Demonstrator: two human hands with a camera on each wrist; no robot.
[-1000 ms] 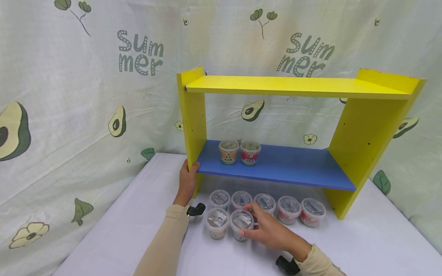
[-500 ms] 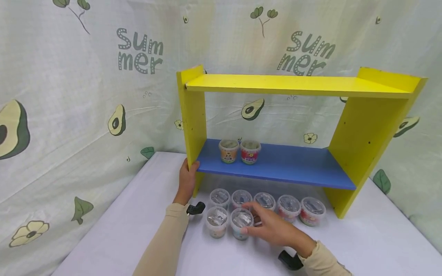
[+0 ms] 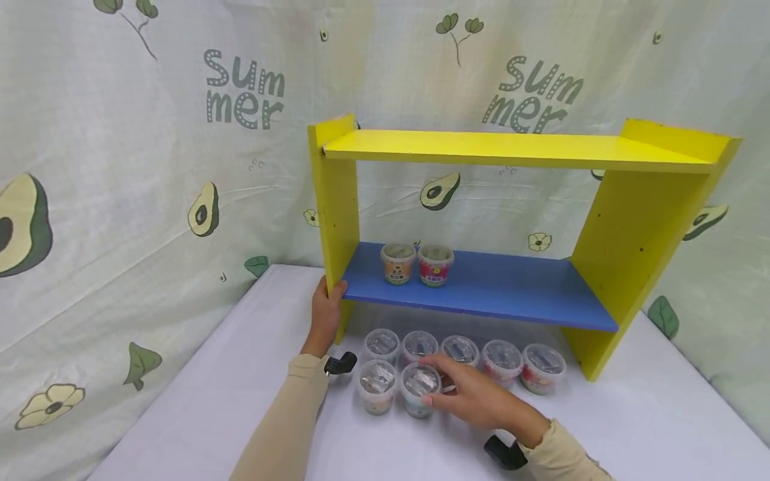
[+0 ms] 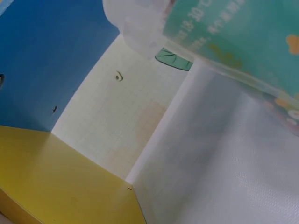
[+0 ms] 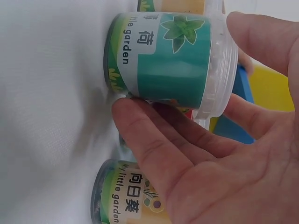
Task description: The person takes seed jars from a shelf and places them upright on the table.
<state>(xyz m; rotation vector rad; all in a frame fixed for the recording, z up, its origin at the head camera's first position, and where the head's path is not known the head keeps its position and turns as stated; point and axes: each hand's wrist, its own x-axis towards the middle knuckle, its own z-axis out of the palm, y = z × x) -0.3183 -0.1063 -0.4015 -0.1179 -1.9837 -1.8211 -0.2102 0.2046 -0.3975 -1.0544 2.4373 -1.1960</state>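
Shelving comes first: a yellow shelf unit (image 3: 631, 227) with a blue lower board (image 3: 493, 287) stands on the white table (image 3: 650, 421). On that board, toward its left end, sit two small tubs (image 3: 416, 264). Below the board's front edge seven lidded tubs (image 3: 502, 361) stand in two rows. Left hand (image 3: 327, 317) grips the unit's left upright, thumb round its front edge. Right hand (image 3: 475, 397) curls thumb and fingers round the teal-labelled tub (image 5: 168, 58), in the front row.

Two tubs (image 3: 417, 263) on shelf (image 3: 511, 294) — seven tubs (image 3: 463, 351) before
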